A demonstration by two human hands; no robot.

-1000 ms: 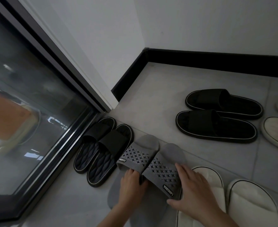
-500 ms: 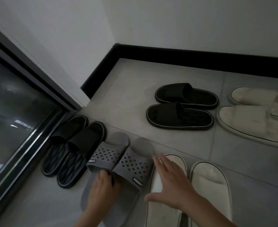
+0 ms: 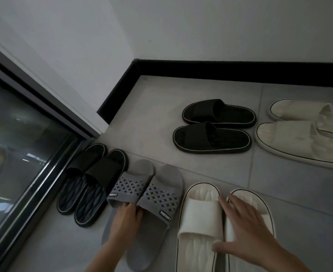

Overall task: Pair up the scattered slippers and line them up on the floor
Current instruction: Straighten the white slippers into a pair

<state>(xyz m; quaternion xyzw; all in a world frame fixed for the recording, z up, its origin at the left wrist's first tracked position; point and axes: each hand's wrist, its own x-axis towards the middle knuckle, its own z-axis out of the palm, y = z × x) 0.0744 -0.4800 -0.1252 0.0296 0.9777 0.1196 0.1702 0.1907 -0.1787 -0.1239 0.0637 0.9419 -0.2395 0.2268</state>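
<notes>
Left hand (image 3: 125, 218) is gripping the grey pair (image 3: 157, 193) by its straps at 6 o'clock, right hand (image 3: 246, 228) is spreading unclenched over the white pair (image 3: 199, 218) at 5 o'clock; advisable: sliding toes level with the black pair (image 3: 95, 173) at 8 o'clock.

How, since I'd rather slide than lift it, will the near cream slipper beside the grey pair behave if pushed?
Probably slides flat: the cream slipper has a broad sole lying on smooth floor tile, so tipping looks unlikely. Its thick moulded strap suggests a foam-like body, likely light and fairly stiff. It could nudge the grey slipper close beside it.
</notes>
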